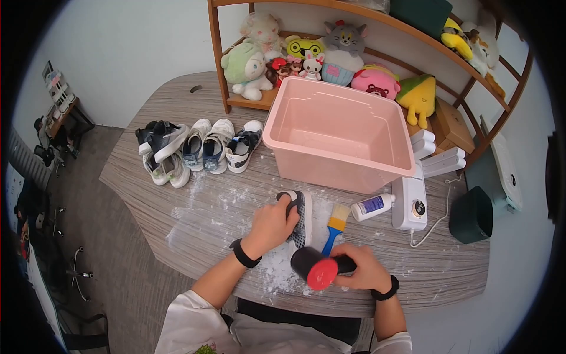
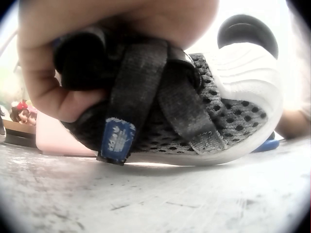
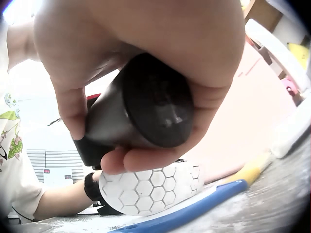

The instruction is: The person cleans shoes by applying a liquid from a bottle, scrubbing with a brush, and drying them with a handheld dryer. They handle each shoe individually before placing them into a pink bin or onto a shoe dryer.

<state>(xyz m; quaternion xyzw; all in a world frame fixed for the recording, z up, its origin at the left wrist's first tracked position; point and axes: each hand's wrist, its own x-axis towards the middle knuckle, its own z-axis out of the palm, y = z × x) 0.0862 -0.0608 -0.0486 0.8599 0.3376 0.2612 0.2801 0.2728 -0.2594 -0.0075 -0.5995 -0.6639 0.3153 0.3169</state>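
Note:
My left hand point(image 1: 272, 225) grips a small grey-and-black mesh shoe point(image 1: 303, 215) at its opening. It is tipped on its side on the table, white sole toward the right. A blue tab point(image 2: 118, 138) on its black strap shows in the left wrist view. My right hand point(image 1: 364, 268) holds a black device with a red round end point(image 1: 322, 274), shaped like a small hair dryer, by its handle. The device's dark barrel point(image 2: 247, 35) stands by the shoe's toe. Between the shoe and a white bottle point(image 1: 372, 206) lies a blue-handled brush point(image 1: 337, 219) with pale bristles.
White powder point(image 1: 277, 277) is scattered over the wooden table point(image 1: 200, 259). Several shoes point(image 1: 215, 141) stand at the left. A pink tub point(image 1: 342, 171) is at the back, beside a white appliance point(image 1: 410, 203) with tubes and a cord. Behind is a shelf point(image 1: 236, 106) of plush toys; a green bin point(image 1: 471, 215) is right.

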